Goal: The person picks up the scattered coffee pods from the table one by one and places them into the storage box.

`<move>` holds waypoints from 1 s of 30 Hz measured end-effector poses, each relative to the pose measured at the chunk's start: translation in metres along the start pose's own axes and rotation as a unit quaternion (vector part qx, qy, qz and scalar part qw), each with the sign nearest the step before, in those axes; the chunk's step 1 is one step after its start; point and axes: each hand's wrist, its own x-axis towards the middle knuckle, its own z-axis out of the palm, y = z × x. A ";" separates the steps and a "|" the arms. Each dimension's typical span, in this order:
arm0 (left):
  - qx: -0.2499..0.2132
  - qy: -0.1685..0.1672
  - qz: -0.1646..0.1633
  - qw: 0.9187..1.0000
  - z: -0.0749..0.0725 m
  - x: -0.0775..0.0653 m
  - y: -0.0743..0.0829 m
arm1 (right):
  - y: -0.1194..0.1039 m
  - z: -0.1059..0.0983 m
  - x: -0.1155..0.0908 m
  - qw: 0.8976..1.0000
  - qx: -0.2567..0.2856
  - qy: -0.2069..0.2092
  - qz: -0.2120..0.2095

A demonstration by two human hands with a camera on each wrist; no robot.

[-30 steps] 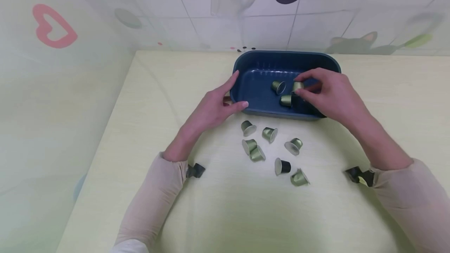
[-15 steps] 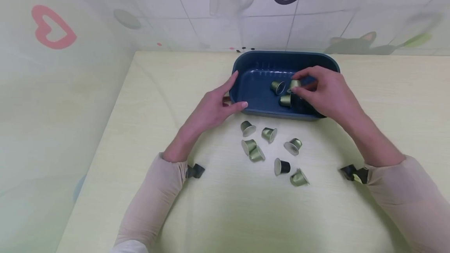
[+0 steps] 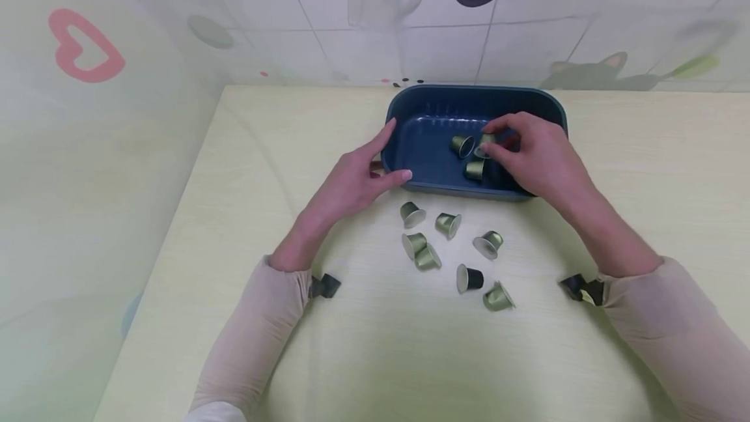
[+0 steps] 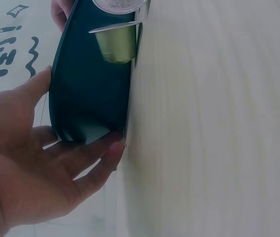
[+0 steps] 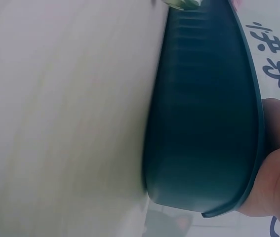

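Observation:
A dark blue plastic bin (image 3: 422,168) stands at the back of the table, against the wall. My left hand (image 3: 359,178) touches its left end; thumb and forefinger lie at the rim, and in the left wrist view the fairly straight fingers (image 4: 93,155) rest against the outside. Inside the bin, my right hand (image 3: 541,155) pinches a green coffee capsule (image 3: 486,146) between thumb and fingertips. Two more green capsules lie in the bin: one (image 3: 461,146) just left of it, another (image 3: 474,170) below. The right wrist view shows mostly the bin's outer wall (image 5: 204,123), hiding the fingertips.
Several coffee capsules lie scattered on the table before the bin, among them a black one (image 3: 471,278), a green one (image 3: 499,297) and a touching pair (image 3: 427,256). A decorated wall (image 3: 328,51) rises right behind the bin.
My right hand has shifted a little left inside the bin with the pinched capsule, toward the two others. The left hand and the capsules on the table have stayed in place.

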 end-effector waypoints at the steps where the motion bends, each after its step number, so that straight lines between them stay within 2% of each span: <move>1: 0.001 0.000 0.000 1.000 0.000 0.000 0.000 | 0.000 0.000 0.000 1.000 -0.001 0.000 0.000; 12: 0.003 0.004 0.002 1.000 0.000 -0.001 -0.001 | 0.000 0.002 0.000 1.000 -0.011 0.002 0.001; 20: -0.002 0.003 0.003 1.000 0.000 -0.001 0.001 | -0.001 0.003 0.003 0.999 -0.042 -0.029 0.001; 30: -0.003 0.001 -0.005 1.000 0.000 0.000 0.001 | 0.000 0.003 0.004 0.997 -0.065 -0.038 -0.007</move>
